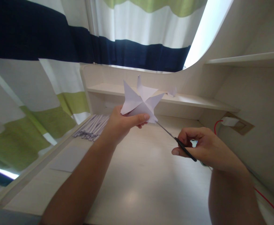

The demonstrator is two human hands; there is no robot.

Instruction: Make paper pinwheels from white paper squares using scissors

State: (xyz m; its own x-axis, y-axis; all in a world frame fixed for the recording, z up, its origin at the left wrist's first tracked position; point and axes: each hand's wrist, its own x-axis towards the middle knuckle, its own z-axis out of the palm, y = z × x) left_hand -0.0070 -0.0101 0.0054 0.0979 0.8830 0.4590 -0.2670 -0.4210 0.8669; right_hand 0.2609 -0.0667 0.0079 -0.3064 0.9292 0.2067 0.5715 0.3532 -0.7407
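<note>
Left hand (125, 122): thumb and fingers clamped on paper (140, 108) — up above desk (148, 175) | right hand (206, 148): fingers closed round scissors (185, 149), tip at paper's lower right corner | strips (93, 125) and sheet (67, 158) lie on desk, left side | shelf (190, 102) behind | curtain (139, 29) beyond

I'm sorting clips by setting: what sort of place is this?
Probably a home desk corner: green, white and navy striped curtains, a cream wood-look desktop, and a long cream shelf above it.

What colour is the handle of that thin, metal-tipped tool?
Black. The slim handle shows best in the head view.
</note>
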